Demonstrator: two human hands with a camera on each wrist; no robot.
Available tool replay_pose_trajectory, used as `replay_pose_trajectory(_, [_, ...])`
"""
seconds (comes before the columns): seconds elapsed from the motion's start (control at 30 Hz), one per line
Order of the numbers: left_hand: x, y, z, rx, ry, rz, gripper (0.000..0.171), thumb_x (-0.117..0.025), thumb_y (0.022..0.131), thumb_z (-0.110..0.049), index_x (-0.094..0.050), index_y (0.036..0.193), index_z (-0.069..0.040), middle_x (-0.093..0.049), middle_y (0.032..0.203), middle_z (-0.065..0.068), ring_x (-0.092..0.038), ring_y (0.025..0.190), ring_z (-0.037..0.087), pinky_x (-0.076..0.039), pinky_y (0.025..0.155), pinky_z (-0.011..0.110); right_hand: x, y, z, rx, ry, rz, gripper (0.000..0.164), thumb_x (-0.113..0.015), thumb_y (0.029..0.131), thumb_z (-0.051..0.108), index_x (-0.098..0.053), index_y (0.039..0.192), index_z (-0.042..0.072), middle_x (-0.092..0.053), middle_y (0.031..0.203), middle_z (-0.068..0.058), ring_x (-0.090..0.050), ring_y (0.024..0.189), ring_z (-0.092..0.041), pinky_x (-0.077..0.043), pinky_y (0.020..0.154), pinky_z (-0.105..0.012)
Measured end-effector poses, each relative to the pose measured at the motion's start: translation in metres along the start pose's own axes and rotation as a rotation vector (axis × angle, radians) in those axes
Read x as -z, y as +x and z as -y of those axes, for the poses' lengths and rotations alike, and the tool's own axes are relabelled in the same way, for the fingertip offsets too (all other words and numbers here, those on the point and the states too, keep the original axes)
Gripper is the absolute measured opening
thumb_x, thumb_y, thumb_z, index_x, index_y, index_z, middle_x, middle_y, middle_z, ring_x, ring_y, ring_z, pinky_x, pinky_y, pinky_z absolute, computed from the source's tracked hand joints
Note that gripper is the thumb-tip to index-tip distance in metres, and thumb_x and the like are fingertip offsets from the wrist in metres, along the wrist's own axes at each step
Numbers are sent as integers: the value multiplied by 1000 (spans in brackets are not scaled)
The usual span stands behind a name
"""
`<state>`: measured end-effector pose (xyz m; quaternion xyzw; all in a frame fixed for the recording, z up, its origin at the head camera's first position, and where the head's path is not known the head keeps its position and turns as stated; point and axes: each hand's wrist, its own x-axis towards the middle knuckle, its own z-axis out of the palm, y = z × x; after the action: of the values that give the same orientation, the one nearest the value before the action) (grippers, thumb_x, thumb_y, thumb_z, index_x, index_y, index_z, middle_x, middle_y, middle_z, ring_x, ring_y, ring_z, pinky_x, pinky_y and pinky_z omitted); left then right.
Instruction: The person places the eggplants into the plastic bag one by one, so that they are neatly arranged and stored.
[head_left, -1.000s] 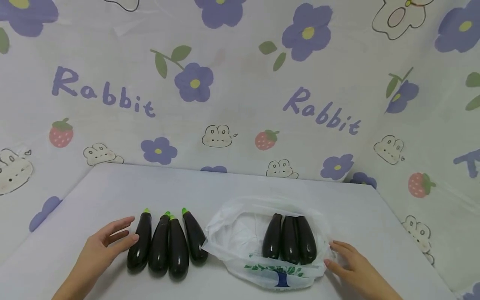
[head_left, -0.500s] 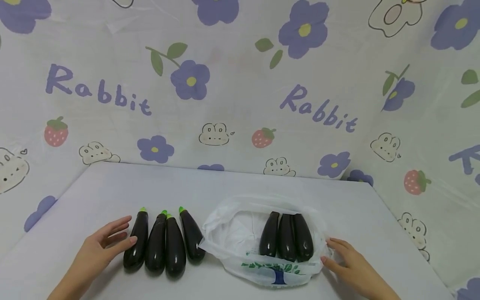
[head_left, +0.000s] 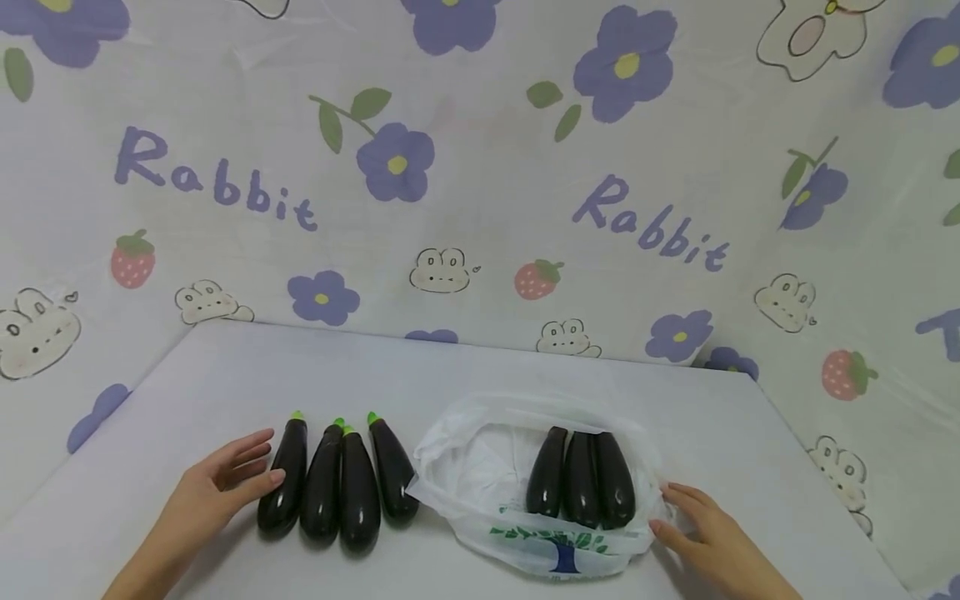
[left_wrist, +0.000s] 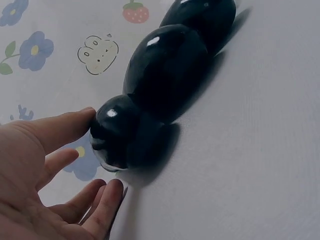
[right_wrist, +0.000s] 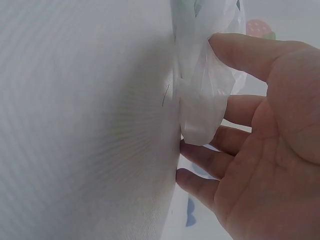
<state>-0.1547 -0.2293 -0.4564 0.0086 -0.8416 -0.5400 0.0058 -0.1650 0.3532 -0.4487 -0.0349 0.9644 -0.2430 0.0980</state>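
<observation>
Several glossy black eggplants with green tips lie side by side on the left in the head view. My left hand [head_left: 217, 487] is at the leftmost eggplant [head_left: 283, 487], its thumb at the side and the fingers spread loosely. In the left wrist view, the thumb tip meets that eggplant [left_wrist: 112, 130], with the other fingers apart from it. Three eggplants [head_left: 580, 479] sit in a white plastic bag [head_left: 461, 512] with a tree print, its mouth spread wide. My right hand [head_left: 705, 529] rests relaxed at the bag's right edge; in the right wrist view, its thumb touches the plastic [right_wrist: 202, 100].
A white table [head_left: 360, 367] carries everything. The bag's left corner reaches the rightmost loose eggplant [head_left: 393, 475]. Behind and to the right hangs a cloth [head_left: 480, 200] printed with flowers, rabbits and strawberries.
The head view has shifted a little. Both hands, the eggplants and the bag keep the same places relative to one another.
</observation>
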Motion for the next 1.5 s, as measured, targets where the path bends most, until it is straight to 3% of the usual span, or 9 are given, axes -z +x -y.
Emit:
replay_pose_trajectory(0.33, [2, 2, 2, 0, -30, 25, 72, -74, 89, -38, -43, 150, -12, -51, 141, 18, -47, 130, 31, -42, 85, 14, 0, 0, -4, 43, 7, -14, 73, -64, 93, 47, -48, 137, -10, -39, 142, -33, -36, 129, -53, -36, 97, -65])
replay_pose_trajectory(0.6, [5, 2, 2, 17, -76, 98, 69, -71, 92, -36, -43, 150, -15, -48, 144, 15, -42, 134, 29, -40, 89, 14, 1, 2, -4, 9, 34, 10, 73, -64, 93, 46, -48, 138, -10, -37, 142, -33, -37, 128, -53, -38, 94, -66])
replay_pose_trajectory(0.7, [5, 3, 2, 26, -56, 125, 63, -68, 94, -37, -46, 148, -14, -46, 146, 14, -42, 133, 30, -41, 91, 19, 1, 3, -4, 13, 30, 9, 72, -64, 94, 45, -47, 138, -10, -37, 142, -33, -37, 128, -53, -38, 94, -66])
replay_pose_trajectory(0.9, [4, 3, 2, 43, -5, 136, 60, -65, 96, -37, -47, 147, -12, -39, 151, 18, -40, 134, 37, -40, 101, 47, 0, 3, -5, 6, 27, 8, 73, -64, 94, 46, -47, 138, -10, -37, 143, -33, -37, 128, -53, -38, 94, -66])
replay_pose_trajectory(0.97, [4, 4, 1, 47, -2, 135, 61, -65, 96, -38, -47, 147, -11, -37, 151, 19, -39, 134, 38, -38, 102, 50, 0, 4, -5, 1, 26, 10, 74, -64, 94, 47, -47, 138, -10, -37, 142, -33, -36, 128, -53, -39, 94, -66])
replay_pose_trajectory(1.3, [3, 5, 4, 53, -3, 142, 64, -71, 91, -38, -48, 147, -16, -38, 151, 18, -38, 134, 41, -43, 98, 51, 0, 4, -3, -3, 17, 16, 76, -63, 93, 48, -46, 139, -10, -37, 143, -33, -36, 128, -54, -39, 94, -65])
replay_pose_trajectory(1.5, [5, 4, 2, 37, -21, 154, 62, -68, 94, -35, -46, 148, -14, -34, 153, 19, -34, 137, 42, -39, 102, 52, 1, 4, -4, 28, 13, 9, 72, -64, 95, 44, -46, 138, -11, -38, 141, -33, -37, 128, -53, -39, 94, -64])
